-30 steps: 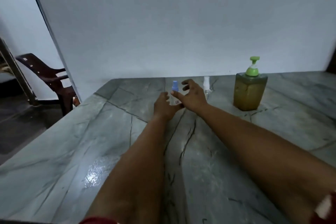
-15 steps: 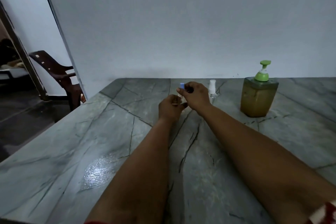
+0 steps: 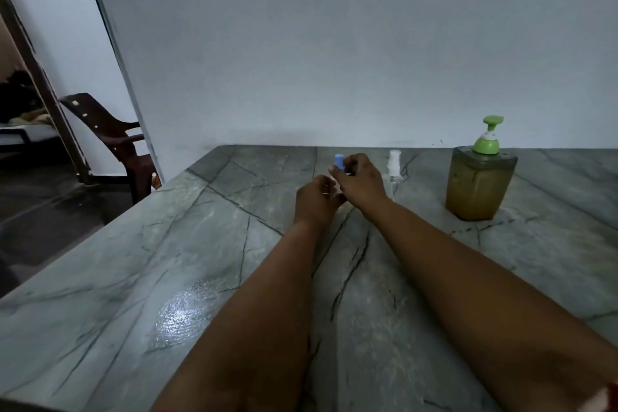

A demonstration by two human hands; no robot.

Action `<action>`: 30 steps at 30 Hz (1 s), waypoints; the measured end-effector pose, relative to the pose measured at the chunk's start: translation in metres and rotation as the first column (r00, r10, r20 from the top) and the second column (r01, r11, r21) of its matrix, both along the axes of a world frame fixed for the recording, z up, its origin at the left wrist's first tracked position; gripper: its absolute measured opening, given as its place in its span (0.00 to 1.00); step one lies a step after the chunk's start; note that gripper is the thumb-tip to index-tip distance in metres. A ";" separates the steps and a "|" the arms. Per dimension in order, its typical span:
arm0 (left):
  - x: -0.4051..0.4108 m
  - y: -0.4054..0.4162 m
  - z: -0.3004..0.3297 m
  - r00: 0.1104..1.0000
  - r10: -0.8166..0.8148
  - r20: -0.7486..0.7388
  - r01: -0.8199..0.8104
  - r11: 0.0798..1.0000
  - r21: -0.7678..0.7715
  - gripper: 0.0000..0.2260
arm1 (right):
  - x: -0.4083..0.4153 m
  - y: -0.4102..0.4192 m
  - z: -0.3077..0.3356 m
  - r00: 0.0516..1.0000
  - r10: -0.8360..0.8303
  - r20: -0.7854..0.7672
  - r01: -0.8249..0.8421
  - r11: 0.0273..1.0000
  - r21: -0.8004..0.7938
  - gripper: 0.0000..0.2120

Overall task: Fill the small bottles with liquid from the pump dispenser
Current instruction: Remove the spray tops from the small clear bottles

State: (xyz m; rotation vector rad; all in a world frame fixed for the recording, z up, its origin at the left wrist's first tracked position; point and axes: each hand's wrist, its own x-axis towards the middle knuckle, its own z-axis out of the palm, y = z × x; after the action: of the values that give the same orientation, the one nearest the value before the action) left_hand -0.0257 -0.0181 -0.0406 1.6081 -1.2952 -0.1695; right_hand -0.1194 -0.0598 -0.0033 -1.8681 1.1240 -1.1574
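Note:
A small bottle with a blue cap (image 3: 338,161) stands between my hands near the table's far middle. My left hand (image 3: 316,199) grips its body, which is mostly hidden. My right hand (image 3: 361,179) pinches the blue cap from the right. A second small clear bottle with a white spray top (image 3: 394,170) stands just right of my right hand, untouched. The pump dispenser (image 3: 479,182), a square amber bottle with a green pump head, stands further right.
The grey marble table (image 3: 207,244) runs back to a white wall. A shiny wet-looking patch (image 3: 182,314) lies near the front left. A dark plastic chair (image 3: 110,137) stands on the floor beyond the table's left edge.
My right hand has gone from open above the blue cap to pinching it. My left hand keeps its grip on the bottle. The camera view has tilted upward.

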 end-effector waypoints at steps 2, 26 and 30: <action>0.000 -0.001 -0.001 1.000 0.009 -0.011 -0.009 1.000 0.005 0.10 | -0.001 -0.003 0.000 1.000 0.030 0.005 -0.030 1.000 0.005 0.15; -0.001 -0.001 -0.001 0.995 0.025 0.093 -0.027 1.000 0.013 0.13 | -0.004 -0.001 0.004 0.999 0.009 0.032 -0.006 0.993 -0.117 0.14; -0.002 -0.002 0.000 0.996 0.041 0.081 -0.042 0.999 0.009 0.12 | -0.002 -0.005 0.006 1.000 0.021 0.015 -0.020 0.997 -0.074 0.13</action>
State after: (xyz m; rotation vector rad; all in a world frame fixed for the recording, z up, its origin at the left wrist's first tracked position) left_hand -0.0273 -0.0202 -0.0411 1.6641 -1.3235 -0.0870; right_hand -0.1215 -0.0650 0.0027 -1.9189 1.0636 -1.2154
